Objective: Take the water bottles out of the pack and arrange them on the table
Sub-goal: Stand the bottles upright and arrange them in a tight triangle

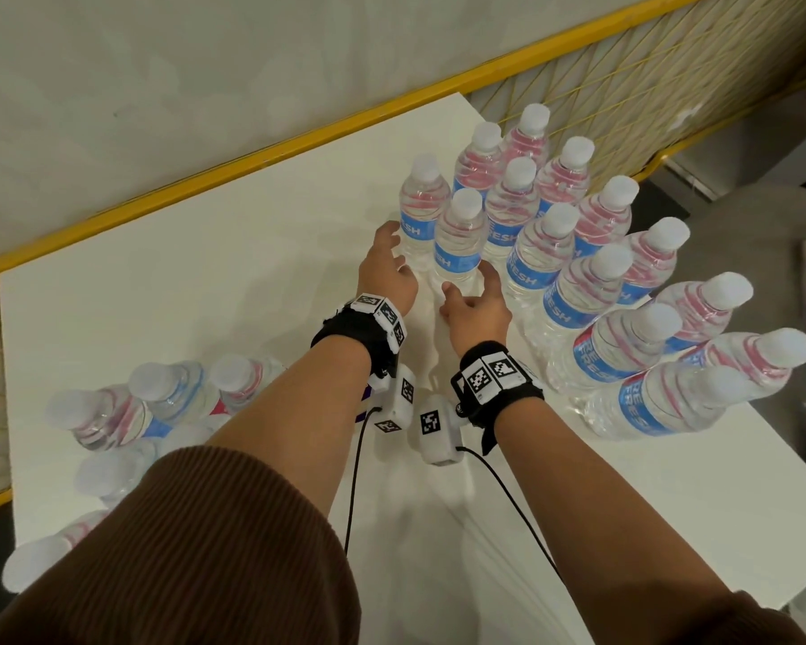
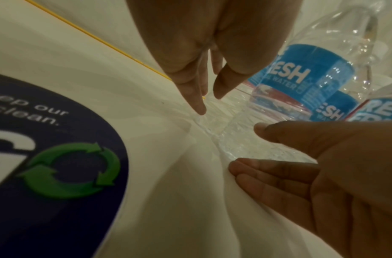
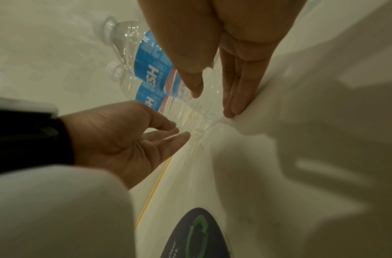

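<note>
Several clear water bottles with blue labels and white caps stand in rows on the white table (image 1: 205, 272) at the back right. The nearest one (image 1: 458, 239) stands just ahead of both hands. My left hand (image 1: 394, 253) reaches beside its base with straight fingers and holds nothing. My right hand (image 1: 468, 284) lies open on the other side of that base, thumb apart from the fingers. The left wrist view shows the left fingers (image 2: 197, 101) pointing down by the bottle (image 2: 300, 76). In the right wrist view the right fingers (image 3: 232, 97) rest near the bottle's foot (image 3: 199, 108).
The plastic pack (image 1: 126, 412) with several bottles in it lies at the table's near left; its dark wrap with green arrows (image 2: 64, 167) fills the left wrist view. A yellow rail (image 1: 252, 160) and netting run behind the table. The table's right edge (image 1: 801, 458) lies close to the bottle rows.
</note>
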Motion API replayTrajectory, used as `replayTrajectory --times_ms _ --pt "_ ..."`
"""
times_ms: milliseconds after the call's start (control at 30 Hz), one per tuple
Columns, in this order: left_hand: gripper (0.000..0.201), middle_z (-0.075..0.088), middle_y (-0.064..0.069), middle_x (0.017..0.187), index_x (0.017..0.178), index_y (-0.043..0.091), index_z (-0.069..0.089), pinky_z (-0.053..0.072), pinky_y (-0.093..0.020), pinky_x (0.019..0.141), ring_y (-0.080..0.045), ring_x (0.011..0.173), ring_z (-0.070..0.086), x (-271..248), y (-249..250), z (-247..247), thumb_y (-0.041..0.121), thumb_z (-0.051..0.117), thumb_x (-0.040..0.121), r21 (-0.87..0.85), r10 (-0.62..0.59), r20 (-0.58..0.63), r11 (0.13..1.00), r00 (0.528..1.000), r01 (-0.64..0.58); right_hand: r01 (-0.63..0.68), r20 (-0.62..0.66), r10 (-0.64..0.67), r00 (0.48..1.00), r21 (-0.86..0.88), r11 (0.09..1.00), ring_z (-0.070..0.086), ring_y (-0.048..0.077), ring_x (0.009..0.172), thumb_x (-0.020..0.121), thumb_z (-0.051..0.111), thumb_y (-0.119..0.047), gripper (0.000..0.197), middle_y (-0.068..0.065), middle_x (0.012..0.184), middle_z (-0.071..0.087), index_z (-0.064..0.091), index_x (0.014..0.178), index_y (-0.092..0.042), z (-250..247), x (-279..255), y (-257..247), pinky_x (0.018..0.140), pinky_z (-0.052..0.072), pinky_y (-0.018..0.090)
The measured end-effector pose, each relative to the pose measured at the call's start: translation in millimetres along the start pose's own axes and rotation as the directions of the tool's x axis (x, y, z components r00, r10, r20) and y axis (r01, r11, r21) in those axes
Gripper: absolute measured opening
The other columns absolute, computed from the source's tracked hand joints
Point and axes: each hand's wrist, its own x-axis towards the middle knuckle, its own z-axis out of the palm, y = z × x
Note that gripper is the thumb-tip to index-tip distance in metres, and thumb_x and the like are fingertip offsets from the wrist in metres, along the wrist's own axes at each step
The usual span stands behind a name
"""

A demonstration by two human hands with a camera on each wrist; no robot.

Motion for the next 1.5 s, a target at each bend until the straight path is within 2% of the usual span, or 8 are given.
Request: replayTrajectory --times_ms 133,367,533,600,867,1000,1300,1500 --pt "0.061 0.046 -0.006 0.143 0.146 0.020 0.029 0.042 -0.020 0.093 -0.022 0.123 0.054 0 1 -3 -0.003 0.044 0.091 -0.006 -0.020 0.037 1.000 0.999 0.021 -0.002 0.035 0.001 0.999 0.021 1.000 0.067 0.021 0.088 0.088 0.060 -0.034 0.060 0.009 0.087 0.070 0.033 0.141 -0.033 -2 1 0 0.094 0.051 0.039" --pt "0.080 0.036 0.002 0.150 0.150 0.028 0.014 0.040 -0.034 0.106 -0.023 0.133 0.043 1 14 -9 -0.002 0.052 0.086 -0.011 0.000 0.078 1.000 0.997 0.001 0.090 0.061 -0.090 0.994 0.002 0.996 0.057 0.010 0.090 0.086 0.063 -0.035 0.066 0.004 0.102 0.063 0.028 0.143 -0.031 -14 -16 -9 0.081 0.040 0.021" --pt "0.081 0.034 0.004 0.151 0.149 0.031 0.013 0.040 -0.024 0.097 -0.024 0.128 0.048 -2 19 -14 -0.007 0.046 0.085 -0.008 -0.005 0.150 1.000 0.989 0.007 0.083 0.146 -0.073 0.987 -0.061 0.995 0.056 0.007 0.079 0.085 0.064 -0.038 0.082 0.004 0.089 0.061 0.013 0.149 -0.034 -15 -16 -11 0.080 0.039 0.022" --pt "0.082 0.033 0.004 0.151 0.149 0.031 0.011 0.041 -0.025 0.098 -0.025 0.128 0.048 -3 19 -16 -0.007 0.045 0.085 0.005 -0.009 0.167 1.000 0.986 0.008 0.080 0.172 -0.065 0.983 -0.081 0.994 0.055 0.004 0.075 0.085 0.064 -0.037 0.084 0.004 0.086 0.061 0.009 0.149 -0.035 -16 -15 -13 0.080 0.039 0.023" --pt "0.086 0.031 0.003 0.153 0.150 0.030 0.004 0.044 -0.035 0.103 -0.026 0.129 0.047 -6 25 -21 -0.004 0.049 0.086 0.007 -0.062 0.198 0.998 0.978 0.061 0.086 0.227 -0.064 0.972 -0.086 0.993 0.058 0.014 0.086 0.084 0.066 -0.031 0.092 0.004 0.093 0.061 0.002 0.151 -0.028 -20 -22 -17 0.089 0.047 0.031" --pt "0.084 0.032 0.003 0.152 0.149 0.033 0.009 0.043 -0.033 0.102 -0.026 0.129 0.047 -7 26 -21 -0.005 0.048 0.085 -0.009 -0.068 0.208 0.997 0.976 0.072 0.135 0.232 -0.125 0.965 -0.028 0.990 0.057 0.001 0.078 0.084 0.068 -0.026 0.092 0.005 0.102 0.059 0.002 0.149 -0.034 -21 -32 -12 0.070 0.043 0.014" --pt "0.076 0.041 0.006 0.147 0.150 0.031 0.015 0.042 -0.027 0.098 -0.020 0.127 0.050 -9 34 -16 0.001 0.047 0.088 -0.060 -0.102 0.107 0.992 0.989 0.109 0.141 0.268 -0.124 0.955 -0.045 0.989 0.057 0.002 0.080 0.083 0.069 -0.024 0.097 0.005 0.100 0.059 -0.002 0.148 -0.038 -24 -27 -13 0.078 0.042 0.024" --pt "0.078 0.034 0.006 0.151 0.150 0.032 0.011 0.038 -0.030 0.102 -0.021 0.133 0.044 -10 39 -9 -0.002 0.046 0.088 -0.055 -0.113 0.147 0.991 0.983 0.123 0.135 0.275 -0.113 0.955 -0.061 0.989 0.058 0.008 0.079 0.082 0.069 -0.022 0.098 0.005 0.098 0.059 -0.002 0.148 -0.038 -24 -25 -11 0.081 0.047 0.029"
